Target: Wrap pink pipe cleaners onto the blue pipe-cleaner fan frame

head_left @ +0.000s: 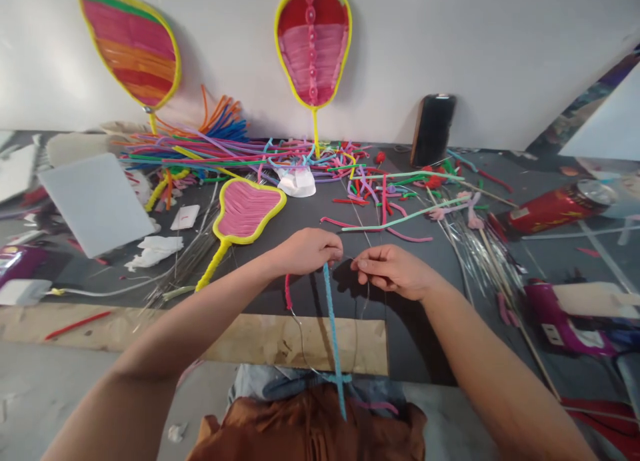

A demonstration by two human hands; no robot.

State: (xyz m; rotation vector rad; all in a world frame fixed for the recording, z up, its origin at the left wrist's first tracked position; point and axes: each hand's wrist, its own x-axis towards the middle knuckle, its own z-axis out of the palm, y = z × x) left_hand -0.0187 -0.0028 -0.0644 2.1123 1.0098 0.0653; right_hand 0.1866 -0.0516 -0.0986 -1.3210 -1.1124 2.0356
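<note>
My left hand point(311, 251) is closed over the table's near half, pinching a thin wire and the top of a light-blue pipe cleaner point(330, 314). The pipe cleaner hangs toward my lap and crosses a short blue piece near its lower end. A thin wire point(302, 337) curves down on the left, with a pink pipe cleaner piece point(288, 293) by its upper part. My right hand point(393, 271) pinches a fine wire just right of the left hand. A pink fan shape with a yellow pipe cleaner edge point(250, 211) lies beyond my left forearm.
Two finished-looking fan shapes, one striped point(133, 51) and one pink-red point(313, 47), lean on the back wall. Loose pipe cleaners point(225, 147) lie along it. A black phone point(433, 131) stands there too. At right are a red can point(555, 207) and a purple glue-gun-like tool point(565, 317).
</note>
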